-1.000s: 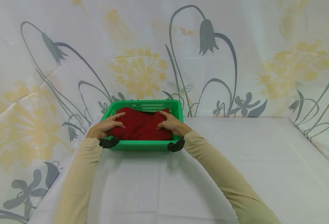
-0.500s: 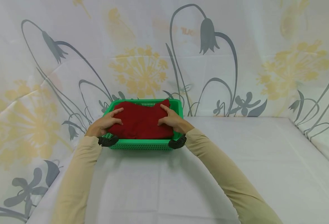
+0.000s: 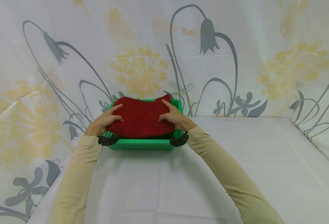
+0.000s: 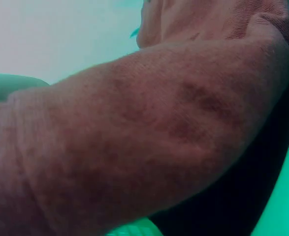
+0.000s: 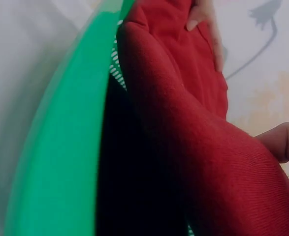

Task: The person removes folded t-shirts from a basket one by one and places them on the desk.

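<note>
A folded red knit cloth bulges up out of a green plastic basket in the head view. My left hand grips its left end, thumb and fingers spread over the front. At the opposite end my right hand holds the cloth the same way. In the right wrist view the cloth sags above the basket's rim, with the right thumb on it and the left hand at the far end. The cloth fills most of the left wrist view, brownish there.
Something black lies in the basket below the cloth. The basket stands on a white-covered table, close to a flower-printed backdrop. A dark wrist device sits at each wrist.
Both hands have raised the red cloth. Its upper edge has gone from inside the basket to above the back rim, and its right lower edge has lifted. The basket has stayed put.
</note>
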Demonstrator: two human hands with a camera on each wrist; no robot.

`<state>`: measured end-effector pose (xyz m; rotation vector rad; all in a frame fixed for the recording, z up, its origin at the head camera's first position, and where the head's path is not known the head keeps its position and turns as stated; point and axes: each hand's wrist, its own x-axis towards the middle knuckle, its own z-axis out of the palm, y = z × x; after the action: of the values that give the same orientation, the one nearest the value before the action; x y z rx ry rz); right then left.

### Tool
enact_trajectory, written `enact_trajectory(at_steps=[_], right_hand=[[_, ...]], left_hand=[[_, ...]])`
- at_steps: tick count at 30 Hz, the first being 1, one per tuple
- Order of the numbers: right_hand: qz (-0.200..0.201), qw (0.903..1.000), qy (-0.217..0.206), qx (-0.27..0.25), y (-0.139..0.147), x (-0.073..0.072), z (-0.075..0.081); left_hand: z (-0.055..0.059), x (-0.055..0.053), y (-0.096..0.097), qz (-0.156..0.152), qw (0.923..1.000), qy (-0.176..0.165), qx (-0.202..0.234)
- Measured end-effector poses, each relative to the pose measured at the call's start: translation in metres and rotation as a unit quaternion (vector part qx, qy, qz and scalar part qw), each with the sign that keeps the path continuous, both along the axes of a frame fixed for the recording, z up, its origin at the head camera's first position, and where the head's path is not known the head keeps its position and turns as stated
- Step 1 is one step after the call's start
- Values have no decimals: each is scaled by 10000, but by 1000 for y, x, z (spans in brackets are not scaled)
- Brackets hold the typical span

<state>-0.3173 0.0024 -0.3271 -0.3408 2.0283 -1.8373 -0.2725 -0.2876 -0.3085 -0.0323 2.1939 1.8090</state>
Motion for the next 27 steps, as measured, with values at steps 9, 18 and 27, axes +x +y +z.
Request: enact_trajectory(at_steps=[9,18,27], right_hand=[[1,9999,104,-84,11,1,7],[135,9989,168,-410,21,2,11],[203,9977,375,-524,33,6,17]], left_hand=[[5,0,7,5,9994,70,336],[9,3,14,100,9984,115,546],[11,3,22,138,9973,362,627]])
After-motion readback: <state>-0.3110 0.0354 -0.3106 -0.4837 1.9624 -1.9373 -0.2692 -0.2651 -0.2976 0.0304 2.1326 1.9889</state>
